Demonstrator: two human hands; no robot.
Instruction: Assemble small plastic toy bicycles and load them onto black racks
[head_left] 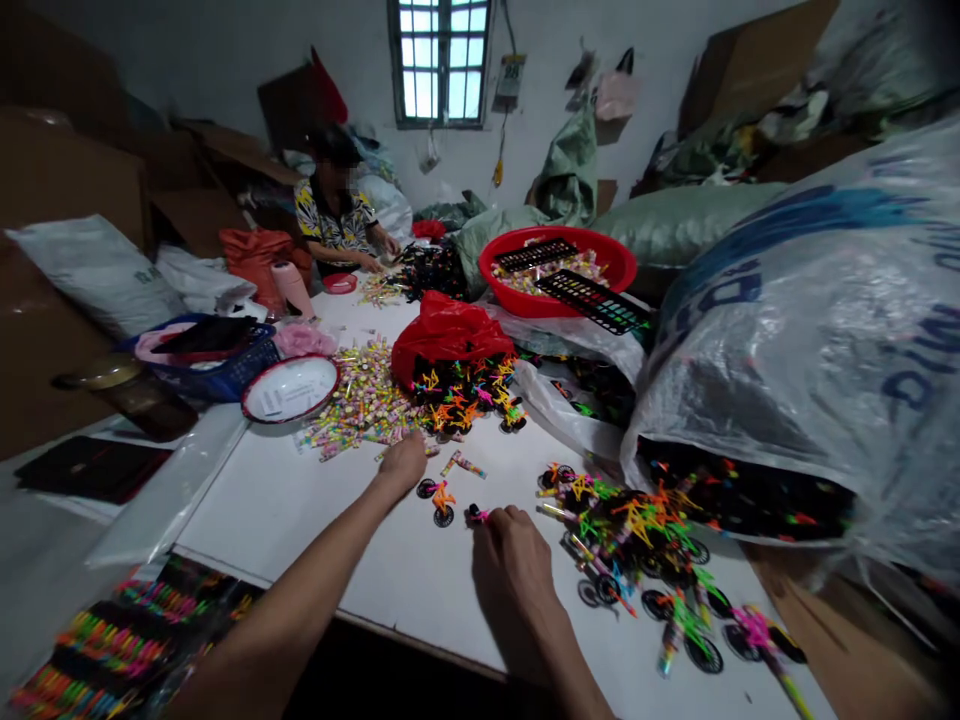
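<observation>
White table (277, 490) fills mid-frame; translucent sack (810, 330) bulges at right. Lower right, heap of toy bicycles (645, 520); left of centre, heap of tubes (367, 395), red bag (450, 325) with more bicycles (454, 410) at its mouth, presumably set for easy reach. Right hand (517, 550), below centre: fingers narrow, pinching a pink toy bicycle (478, 515), seemingly to control it. Left hand (403, 465), mid-frame, at the tubes' near edge: fingers hidden, can't tell their spread. Orange toy bicycle (441, 500) lies between the hands.
</observation>
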